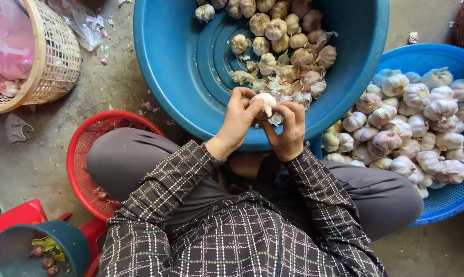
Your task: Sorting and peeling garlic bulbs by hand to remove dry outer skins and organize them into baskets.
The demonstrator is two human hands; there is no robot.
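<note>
Both hands meet over the near rim of the large blue basin [165,61]. The left hand [237,120] and right hand [289,131] each hold a closed grip on one garlic bulb [263,102], fingers curled around it, thumbs pressed to its papery skin. Just beyond the grip, inside the basin, lies a heap of garlic bulbs [285,43] with loose skins. To the right of the grip, a blue basket [447,202] holds more white bulbs. Left of the grip, beneath the knee, sits a red basket [80,154]; farther left stands a woven basket [57,61] on the concrete floor [32,154].
</note>
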